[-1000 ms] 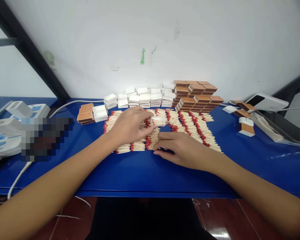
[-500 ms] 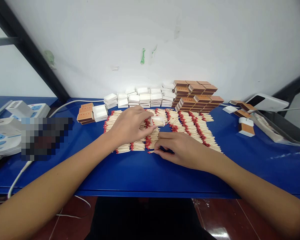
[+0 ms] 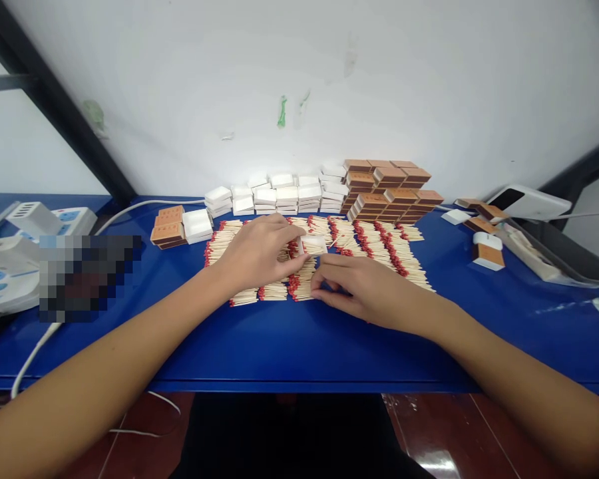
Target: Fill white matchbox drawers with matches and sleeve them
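Note:
My left hand pinches a small white matchbox tray just above rows of red-tipped matches spread on the blue table. Right below the tray, my right hand lies over the near end of the matches with its fingers curled and pinched together on some matches. Stacks of white inner trays and brown outer sleeves stand behind the matches against the wall.
Brown and white boxes sit at the left of the matches. Power strips and a cable lie at far left. A few loose boxes and a white device sit at the right. The table's front edge is close to me.
My right hand has drawn its fingers in a little, toward the tray. A match that lay loose by its fingertips no longer shows. My left hand still holds the tray in place.

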{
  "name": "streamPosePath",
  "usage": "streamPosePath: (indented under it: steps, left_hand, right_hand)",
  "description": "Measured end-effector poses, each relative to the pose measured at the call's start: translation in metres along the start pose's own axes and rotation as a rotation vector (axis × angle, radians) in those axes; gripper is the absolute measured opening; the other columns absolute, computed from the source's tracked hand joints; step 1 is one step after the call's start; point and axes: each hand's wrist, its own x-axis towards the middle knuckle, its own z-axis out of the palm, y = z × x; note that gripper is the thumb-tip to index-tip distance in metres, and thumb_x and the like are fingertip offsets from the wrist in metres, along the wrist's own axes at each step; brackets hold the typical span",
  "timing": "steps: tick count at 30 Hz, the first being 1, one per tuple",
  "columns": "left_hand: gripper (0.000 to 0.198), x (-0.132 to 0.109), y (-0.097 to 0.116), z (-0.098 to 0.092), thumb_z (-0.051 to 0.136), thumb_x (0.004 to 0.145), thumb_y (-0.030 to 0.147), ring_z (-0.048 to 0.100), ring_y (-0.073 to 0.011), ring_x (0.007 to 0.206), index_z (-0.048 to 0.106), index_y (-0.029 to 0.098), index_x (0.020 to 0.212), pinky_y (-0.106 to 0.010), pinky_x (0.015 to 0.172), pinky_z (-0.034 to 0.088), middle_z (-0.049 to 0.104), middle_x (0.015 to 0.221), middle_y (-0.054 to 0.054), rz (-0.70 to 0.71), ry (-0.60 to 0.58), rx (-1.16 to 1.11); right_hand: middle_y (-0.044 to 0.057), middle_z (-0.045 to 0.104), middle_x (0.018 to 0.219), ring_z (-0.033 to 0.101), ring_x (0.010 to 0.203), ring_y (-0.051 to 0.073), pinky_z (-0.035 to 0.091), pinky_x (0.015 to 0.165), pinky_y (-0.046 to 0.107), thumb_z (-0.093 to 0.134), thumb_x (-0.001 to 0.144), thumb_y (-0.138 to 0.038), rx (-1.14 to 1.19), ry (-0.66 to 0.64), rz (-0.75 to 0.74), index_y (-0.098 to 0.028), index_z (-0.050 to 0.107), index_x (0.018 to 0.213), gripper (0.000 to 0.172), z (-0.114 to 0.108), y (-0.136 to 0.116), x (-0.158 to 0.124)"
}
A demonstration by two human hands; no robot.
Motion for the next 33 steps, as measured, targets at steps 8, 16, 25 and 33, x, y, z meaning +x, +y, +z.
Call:
streamPosePath:
  steps: [8, 16, 25, 33]
  left_hand:
    - [0.03, 0.0, 0.0, 0.0, 0.067, 0.1, 0.038, 0.071, -0.0261, 0.099, 0.074, 0.016, 0.118, -0.037, 0.08, 0.055, 0.078, 0.1, -0.008, 0.014, 0.011, 0.003]
    - [0.029, 0.0, 0.0, 0.0, 0.067, 0.101, 0.039, 0.071, -0.0252, 0.098, 0.073, 0.016, 0.117, -0.036, 0.081, 0.055, 0.078, 0.098, -0.008, 0.025, 0.025, 0.008]
    - [0.029, 0.0, -0.001, 0.0, 0.068, 0.1, 0.039, 0.072, -0.0266, 0.099, 0.074, 0.015, 0.115, -0.036, 0.078, 0.055, 0.079, 0.099, -0.01, 0.033, 0.016, 0.029]
    - [0.031, 0.0, 0.007, 0.002, 0.067, 0.1, 0.043, 0.074, -0.0259, 0.096, 0.075, 0.016, 0.114, -0.036, 0.079, 0.057, 0.079, 0.094, -0.01, 0.066, 0.042, -0.082]
  right_hand:
    - [0.005, 0.073, 0.11, 0.067, 0.085, 0.018, 0.047, 0.071, 0.03, 0.063, 0.104, -0.02, 0.049, -0.091, 0.014, -0.021, 0.071, 0.103, 0.008, 0.003, -0.004, -0.001]
    - [0.005, 0.072, 0.102, 0.067, 0.082, 0.018, 0.048, 0.071, 0.031, 0.06, 0.106, -0.021, 0.048, -0.069, -0.022, -0.021, 0.071, 0.101, 0.012, 0.006, -0.003, 0.001]
    - [0.003, 0.069, 0.097, 0.062, 0.076, 0.015, 0.043, 0.066, 0.028, 0.059, 0.106, -0.023, -0.001, -0.072, -0.004, -0.021, 0.066, 0.097, 0.011, 0.002, -0.002, -0.002]
    - [0.001, 0.058, 0.081, 0.053, 0.069, 0.017, 0.039, 0.061, 0.029, 0.059, 0.106, -0.028, -0.149, 0.308, 0.089, -0.022, 0.064, 0.098, 0.011, -0.014, 0.019, -0.003]
